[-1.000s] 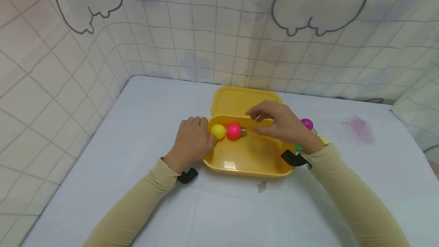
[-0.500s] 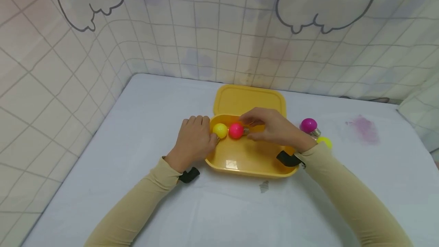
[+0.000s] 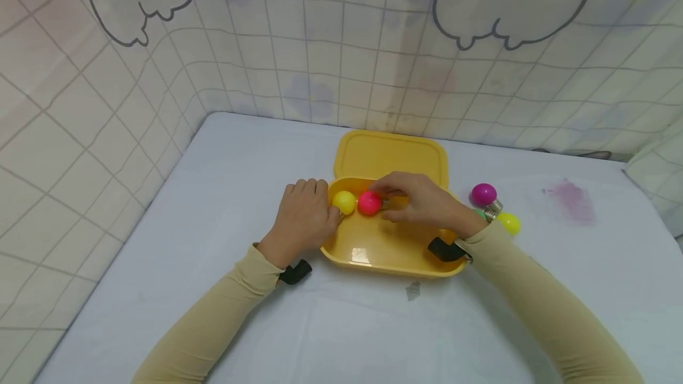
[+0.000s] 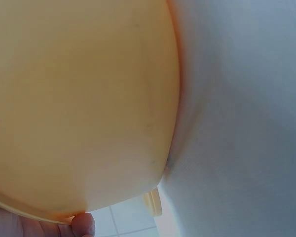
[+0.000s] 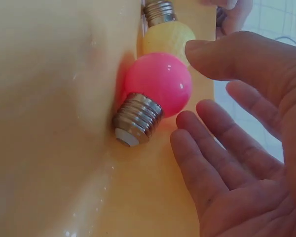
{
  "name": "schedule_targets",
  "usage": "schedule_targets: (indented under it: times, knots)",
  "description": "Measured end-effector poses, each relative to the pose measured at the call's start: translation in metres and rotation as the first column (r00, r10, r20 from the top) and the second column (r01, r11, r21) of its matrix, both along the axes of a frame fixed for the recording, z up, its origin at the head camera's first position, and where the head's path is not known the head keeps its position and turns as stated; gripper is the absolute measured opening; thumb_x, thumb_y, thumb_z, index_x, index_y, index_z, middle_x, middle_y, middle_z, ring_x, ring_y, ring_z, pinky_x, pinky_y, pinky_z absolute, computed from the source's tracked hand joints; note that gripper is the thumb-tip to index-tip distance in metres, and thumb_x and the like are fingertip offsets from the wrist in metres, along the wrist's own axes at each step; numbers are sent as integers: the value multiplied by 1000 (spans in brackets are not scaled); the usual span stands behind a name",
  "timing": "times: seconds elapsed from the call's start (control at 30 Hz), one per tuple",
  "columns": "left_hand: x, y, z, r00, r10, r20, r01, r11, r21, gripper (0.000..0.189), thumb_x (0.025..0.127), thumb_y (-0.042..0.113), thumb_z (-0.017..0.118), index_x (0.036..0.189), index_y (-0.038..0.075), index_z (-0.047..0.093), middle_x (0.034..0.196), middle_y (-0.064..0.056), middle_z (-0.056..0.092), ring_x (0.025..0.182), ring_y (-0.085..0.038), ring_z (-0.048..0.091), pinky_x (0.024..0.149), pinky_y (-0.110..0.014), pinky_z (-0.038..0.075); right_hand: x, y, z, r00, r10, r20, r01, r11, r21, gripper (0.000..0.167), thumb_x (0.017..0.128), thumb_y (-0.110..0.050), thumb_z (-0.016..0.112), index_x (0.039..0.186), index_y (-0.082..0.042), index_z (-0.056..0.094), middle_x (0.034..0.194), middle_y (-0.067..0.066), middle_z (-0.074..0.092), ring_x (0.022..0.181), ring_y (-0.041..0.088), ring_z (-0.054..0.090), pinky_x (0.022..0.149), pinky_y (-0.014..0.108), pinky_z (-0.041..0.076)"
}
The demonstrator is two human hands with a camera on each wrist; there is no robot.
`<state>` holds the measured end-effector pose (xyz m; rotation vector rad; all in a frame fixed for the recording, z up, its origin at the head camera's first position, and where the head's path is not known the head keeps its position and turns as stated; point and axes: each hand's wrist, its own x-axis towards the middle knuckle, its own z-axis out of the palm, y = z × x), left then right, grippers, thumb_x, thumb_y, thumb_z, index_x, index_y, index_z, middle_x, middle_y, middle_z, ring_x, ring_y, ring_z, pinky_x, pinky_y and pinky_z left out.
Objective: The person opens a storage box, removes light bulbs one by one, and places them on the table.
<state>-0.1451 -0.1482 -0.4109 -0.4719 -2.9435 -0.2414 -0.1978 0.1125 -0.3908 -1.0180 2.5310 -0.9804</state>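
A yellow plastic box [image 3: 395, 253] sits on the table, with a yellow light bulb [image 3: 344, 202] and a pink light bulb [image 3: 369, 202] side by side in its far left part. My left hand [image 3: 305, 218] grips the box's left rim; its fingertips [image 4: 82, 224] show at that rim in the left wrist view. Over the box, my right hand [image 3: 421, 199] reaches toward the pink bulb, thumb and fingers spread on either side of it. In the right wrist view the fingertips [image 5: 182, 138] are close to the pink bulb and the metal screw base points away from the yellow one.
Behind the box lies a flat yellow lid [image 3: 392, 156]. To the right, a purple bulb [image 3: 484, 194], a yellow bulb [image 3: 508, 223] and a partly hidden green one lie together. A pink stain [image 3: 572, 200] marks the white cloth; a grid-patterned curtain hangs behind.
My right hand has moved left and lower, up to the pink bulb. More of the bulbs right of the box now shows. My left hand stays on the rim.
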Motion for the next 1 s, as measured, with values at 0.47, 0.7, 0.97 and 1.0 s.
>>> schedule_targets:
  times: [0.47,0.7,0.97,1.0]
  knots:
    - [1,0,0,1000,-1,-1,1,1000,8,19,94,22,50,88,5,48,76,-7,45,71,-25,42,69,-35,32,1,-1,-2,1000,29,-1,-29,998,55,46,88,-17,80,131,-19,67,131,-2,69,123,21,64,110,45,51]
    - [0,0,-2,1000,-7,-17,7,1000,7,19,94,22,51,86,5,48,74,-7,45,69,-25,42,68,-35,30,1,-1,-5,998,57,-14,-56,996,70,44,88,-19,80,130,-21,68,129,-4,68,120,19,62,108,44,52]
    - [0,0,-1,1000,-3,-13,3,1000,4,18,94,22,51,87,5,49,74,-7,45,70,-25,42,68,-35,32,0,-2,-5,997,77,31,-79,995,62,41,89,-18,79,128,-22,68,124,-6,68,116,17,65,104,39,55]
    - [0,0,0,1000,-2,-9,2,1000,5,18,94,22,51,87,5,48,75,-7,45,70,-25,42,68,-35,32,1,-2,-4,996,75,47,-78,995,62,40,90,-18,79,128,-22,67,124,-6,68,115,17,66,103,38,56]
